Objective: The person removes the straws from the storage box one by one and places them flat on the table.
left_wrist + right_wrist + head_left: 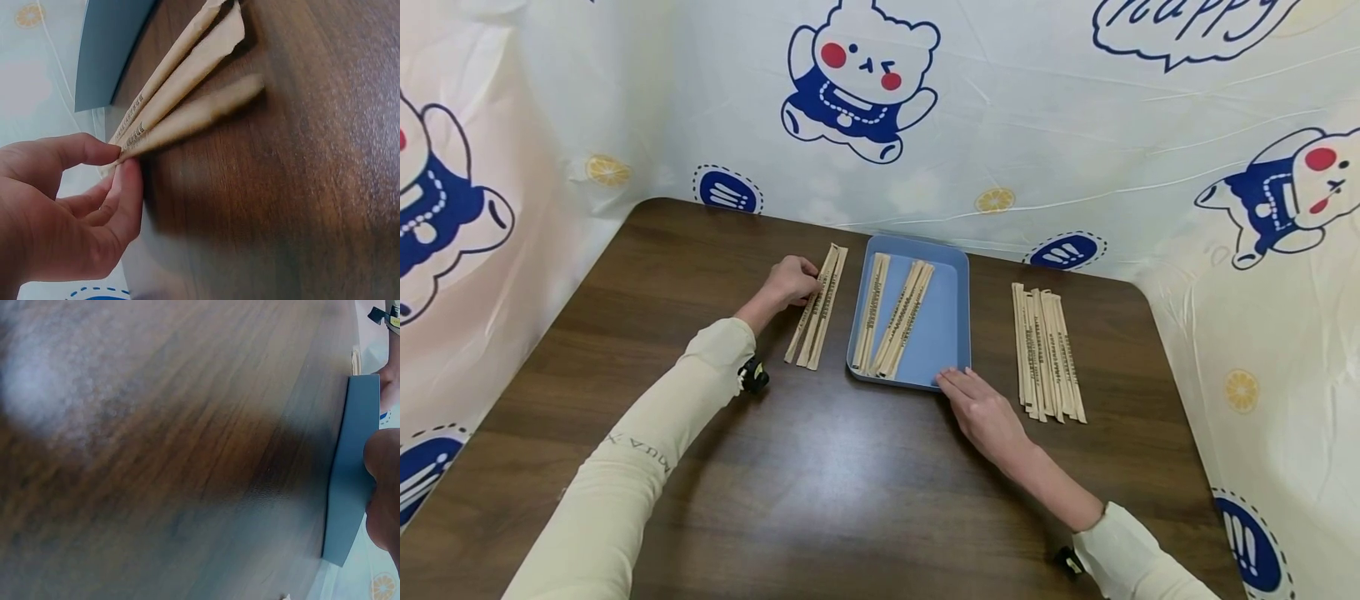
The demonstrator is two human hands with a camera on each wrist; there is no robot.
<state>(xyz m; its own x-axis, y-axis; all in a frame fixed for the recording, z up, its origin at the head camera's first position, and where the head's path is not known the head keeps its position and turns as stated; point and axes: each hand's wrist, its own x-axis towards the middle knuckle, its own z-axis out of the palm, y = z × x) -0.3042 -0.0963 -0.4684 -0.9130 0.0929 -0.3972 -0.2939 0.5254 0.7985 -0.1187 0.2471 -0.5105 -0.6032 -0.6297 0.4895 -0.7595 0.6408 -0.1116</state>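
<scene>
My left hand (793, 282) pinches one slim paper-wrapped pair of chopsticks (194, 119) between thumb and fingertips, at the left side of a small group on the table. Two more wrapped pairs (824, 312) lie right beside it, close together. To their right stands a shallow blue tray (953, 325) with several wrapped pairs of chopsticks (904, 321) in it, in two slanting bunches. My right hand (985, 415) rests with extended fingers at the tray's near right corner. In the right wrist view, fingers (382, 456) overlap the top of the tray's wall.
Right of the tray, several wrapped pairs of chopsticks (1047, 354) lie side by side on the brown wooden table (835, 492). A pale cloth with printed bears (865, 83) hangs around the table's back and sides.
</scene>
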